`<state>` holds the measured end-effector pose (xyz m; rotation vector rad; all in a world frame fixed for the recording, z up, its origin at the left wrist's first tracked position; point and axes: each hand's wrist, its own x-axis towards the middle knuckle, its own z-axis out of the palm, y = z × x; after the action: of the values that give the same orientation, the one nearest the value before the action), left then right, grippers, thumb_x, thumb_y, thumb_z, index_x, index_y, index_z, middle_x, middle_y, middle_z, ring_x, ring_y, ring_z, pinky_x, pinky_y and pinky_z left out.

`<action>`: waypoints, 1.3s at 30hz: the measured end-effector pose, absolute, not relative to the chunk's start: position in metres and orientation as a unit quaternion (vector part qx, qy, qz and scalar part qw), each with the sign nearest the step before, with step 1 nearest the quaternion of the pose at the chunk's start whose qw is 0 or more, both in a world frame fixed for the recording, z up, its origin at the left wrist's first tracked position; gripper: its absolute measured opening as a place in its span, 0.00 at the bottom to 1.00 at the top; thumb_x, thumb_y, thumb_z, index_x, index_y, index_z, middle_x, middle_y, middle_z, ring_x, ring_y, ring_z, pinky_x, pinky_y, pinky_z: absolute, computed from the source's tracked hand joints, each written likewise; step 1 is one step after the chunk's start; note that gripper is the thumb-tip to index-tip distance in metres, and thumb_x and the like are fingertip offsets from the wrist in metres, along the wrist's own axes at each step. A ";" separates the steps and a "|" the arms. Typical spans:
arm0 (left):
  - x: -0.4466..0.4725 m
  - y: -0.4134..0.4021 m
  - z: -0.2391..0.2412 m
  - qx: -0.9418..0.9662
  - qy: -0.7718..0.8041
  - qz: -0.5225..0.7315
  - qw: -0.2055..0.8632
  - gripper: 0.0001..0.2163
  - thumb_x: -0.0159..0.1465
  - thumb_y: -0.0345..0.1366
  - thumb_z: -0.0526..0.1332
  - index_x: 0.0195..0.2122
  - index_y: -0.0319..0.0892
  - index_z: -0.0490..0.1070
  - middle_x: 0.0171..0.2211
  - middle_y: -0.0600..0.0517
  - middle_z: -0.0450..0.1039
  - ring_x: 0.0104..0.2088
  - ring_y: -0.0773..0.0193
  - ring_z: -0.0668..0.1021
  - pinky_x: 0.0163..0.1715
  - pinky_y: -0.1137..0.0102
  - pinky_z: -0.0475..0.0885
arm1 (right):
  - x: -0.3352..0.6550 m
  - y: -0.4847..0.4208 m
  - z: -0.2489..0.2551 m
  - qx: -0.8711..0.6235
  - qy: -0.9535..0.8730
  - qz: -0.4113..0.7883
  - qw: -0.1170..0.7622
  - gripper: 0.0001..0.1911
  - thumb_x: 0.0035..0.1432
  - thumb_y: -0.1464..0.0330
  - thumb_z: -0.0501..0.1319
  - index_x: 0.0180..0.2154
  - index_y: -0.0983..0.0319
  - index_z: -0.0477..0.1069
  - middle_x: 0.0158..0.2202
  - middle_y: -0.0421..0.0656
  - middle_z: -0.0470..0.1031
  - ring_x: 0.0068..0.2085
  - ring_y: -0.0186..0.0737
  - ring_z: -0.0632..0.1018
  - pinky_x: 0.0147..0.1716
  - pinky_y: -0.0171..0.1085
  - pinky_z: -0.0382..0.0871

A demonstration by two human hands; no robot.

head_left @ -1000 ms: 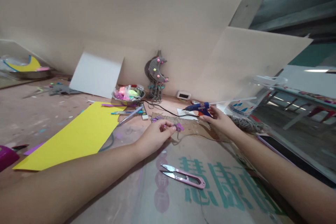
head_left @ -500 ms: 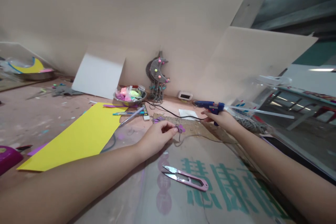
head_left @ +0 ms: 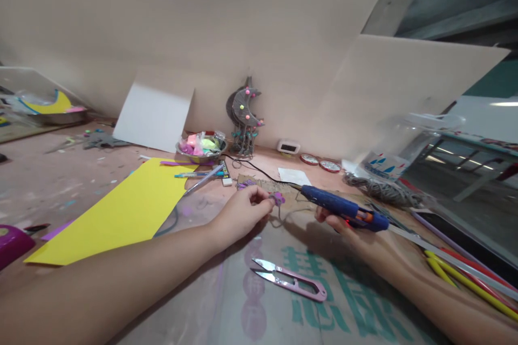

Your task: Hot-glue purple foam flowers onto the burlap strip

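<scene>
Between the thumb and fingers of my left hand point(head_left: 245, 214) is a small purple flower point(head_left: 278, 198), with a grey cord point(head_left: 279, 221) hanging at it. My right hand point(head_left: 338, 223) is wrapped round the handle of a blue hot glue gun point(head_left: 340, 206). Its nozzle points left toward the flower, a short way off. A long clear glue stick point(head_left: 421, 240) sticks out of the gun's back. Pink thread snips point(head_left: 289, 280) lie with parted blades in front of my hands. Just beyond my left hand are more small purple pieces point(head_left: 246, 185) on a cardboard scrap point(head_left: 267, 185).
A yellow sheet point(head_left: 105, 210) lies at left, with pens point(head_left: 202, 179) by it. Behind stand a metal bowl of coloured clay point(head_left: 201, 148) and a grey moon ornament point(head_left: 245, 110). At right are grey yarn point(head_left: 380, 190), a phone point(head_left: 465, 242) and coloured sticks point(head_left: 465, 277).
My right hand has brought the glue gun nearer and lower, turning its nozzle toward the flower. My left hand stays almost in place.
</scene>
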<state>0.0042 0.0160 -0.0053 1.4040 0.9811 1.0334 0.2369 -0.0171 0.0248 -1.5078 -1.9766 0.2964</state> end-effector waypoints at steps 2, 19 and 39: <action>0.004 0.016 -0.007 0.593 0.414 0.431 0.539 0.09 0.55 0.40 0.58 0.27 0.40 0.62 0.19 0.57 0.63 0.19 0.72 0.65 0.18 0.77 0.59 | 0.234 -0.017 0.022 -0.540 -0.768 0.124 0.322 0.13 0.54 0.57 0.54 0.35 0.54 0.72 0.36 0.41 0.77 0.38 0.45 0.77 0.38 0.39 0.72; 0.002 0.016 -0.008 0.619 0.413 0.433 0.509 0.08 0.55 0.40 0.58 0.28 0.40 0.63 0.20 0.57 0.63 0.20 0.72 0.65 0.20 0.77 0.60 | 0.224 -0.018 0.015 -0.566 -0.756 0.136 0.299 0.13 0.48 0.54 0.57 0.24 0.57 0.65 0.21 0.38 0.70 0.24 0.41 0.72 0.24 0.37 0.67; 0.002 0.014 -0.007 0.626 0.418 0.426 0.502 0.08 0.55 0.40 0.57 0.28 0.40 0.63 0.20 0.57 0.64 0.20 0.72 0.66 0.19 0.77 0.60 | 0.222 -0.017 0.016 -0.593 -0.745 0.137 0.274 0.11 0.46 0.56 0.58 0.23 0.56 0.66 0.19 0.37 0.69 0.22 0.39 0.71 0.20 0.36 0.64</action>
<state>0.0018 0.0138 -0.0071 1.5140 1.0094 1.0295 0.2223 -0.0171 0.0156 -1.5951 -2.0033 0.3697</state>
